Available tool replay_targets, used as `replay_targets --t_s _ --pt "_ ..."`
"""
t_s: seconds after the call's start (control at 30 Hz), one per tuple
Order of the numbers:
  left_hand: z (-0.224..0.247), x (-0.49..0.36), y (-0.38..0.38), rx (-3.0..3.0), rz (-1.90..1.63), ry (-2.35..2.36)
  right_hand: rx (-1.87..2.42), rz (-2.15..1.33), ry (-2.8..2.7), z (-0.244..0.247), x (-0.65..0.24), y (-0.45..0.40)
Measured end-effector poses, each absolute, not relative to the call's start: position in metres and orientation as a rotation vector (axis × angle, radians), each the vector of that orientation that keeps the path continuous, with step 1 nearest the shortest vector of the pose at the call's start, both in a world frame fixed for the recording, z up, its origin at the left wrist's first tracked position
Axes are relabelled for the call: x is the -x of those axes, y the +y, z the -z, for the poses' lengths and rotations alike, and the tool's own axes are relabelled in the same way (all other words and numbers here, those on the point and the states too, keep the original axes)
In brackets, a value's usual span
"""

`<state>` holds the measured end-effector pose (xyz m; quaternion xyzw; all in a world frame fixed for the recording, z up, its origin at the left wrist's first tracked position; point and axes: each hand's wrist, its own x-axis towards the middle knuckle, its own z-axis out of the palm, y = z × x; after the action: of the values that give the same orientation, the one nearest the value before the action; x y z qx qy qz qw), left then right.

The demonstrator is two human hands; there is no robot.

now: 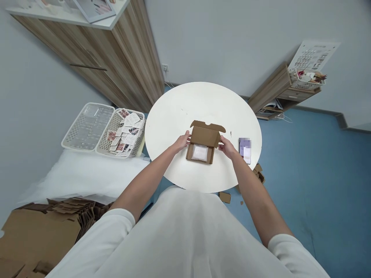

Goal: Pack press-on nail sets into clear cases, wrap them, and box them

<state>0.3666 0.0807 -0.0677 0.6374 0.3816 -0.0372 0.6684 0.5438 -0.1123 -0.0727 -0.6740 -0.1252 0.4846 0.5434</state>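
Note:
A small brown cardboard box (206, 135) sits on the white round table with its lid raised. Inside the tray lies a white wrapped packet (199, 153), which looks like bubble wrap or foam; what it wraps is hidden. My left hand (183, 141) is at the box's left side near the hinge, thumb up and fingers at the cardboard edge. On the other side, my right hand (226, 147) pinches the lid's right side flap. A purple phone-like item (244, 150), partly blurred, lies on the table right of my right hand.
The round table (203, 96) stands before me. White baskets (100, 133) at left hold clear packets and printed cards. Below are white foam sheets (87, 170) and stacked flat cardboard (43, 231). Cardboard pieces (224, 197) lie on the blue floor. A wooden cabinet (136, 58) and low shelf (272, 92) stand behind.

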Motion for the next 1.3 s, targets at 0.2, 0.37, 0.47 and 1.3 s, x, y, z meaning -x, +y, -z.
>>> replay_targets --t_s 0.2,0.37,0.47,1.3 --pt "0.069 -0.360 0.083 -1.363 0.110 0.847 1.538 -1.129 -0.325 0.066 -0.537 -0.119" --pt "0.071 -0.348 0.083 -1.334 0.151 0.812 1.493 -1.178 -0.285 0.069 -0.528 -0.132" --pt "0.072 -0.339 0.081 -1.348 0.208 0.801 1.486 -1.231 -0.297 0.069 -0.520 -0.143" --pt "0.121 -0.291 0.006 -2.324 0.144 1.027 2.319 -0.613 -0.447 0.126 -0.423 -0.172"
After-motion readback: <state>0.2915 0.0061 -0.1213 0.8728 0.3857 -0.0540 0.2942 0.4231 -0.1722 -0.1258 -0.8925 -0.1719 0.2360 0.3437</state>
